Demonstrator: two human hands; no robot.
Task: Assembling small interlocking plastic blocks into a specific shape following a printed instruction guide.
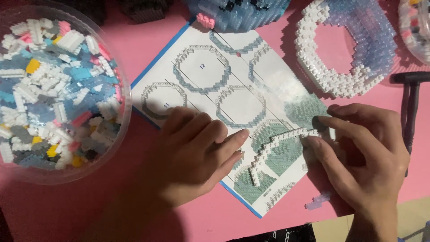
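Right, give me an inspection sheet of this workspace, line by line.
Surface: pink tabletop, with an instruction sheet of ring diagrams lying on it.
Job's things: curved strip of small white bricks lying on the sheet; right hand pinches its upper end, left hand rests beside its lower end.
Clutter: clear round tub of mixed loose bricks at left; white and translucent brick ring at top right; blue brick build at top; small loose translucent piece; black hammer-like tool at right.
Fingers: right thumb and fingers closed on the strip; left curled, holding nothing visible.
Cables: nothing seen.
Surroundings: second clear tub, partly in view.
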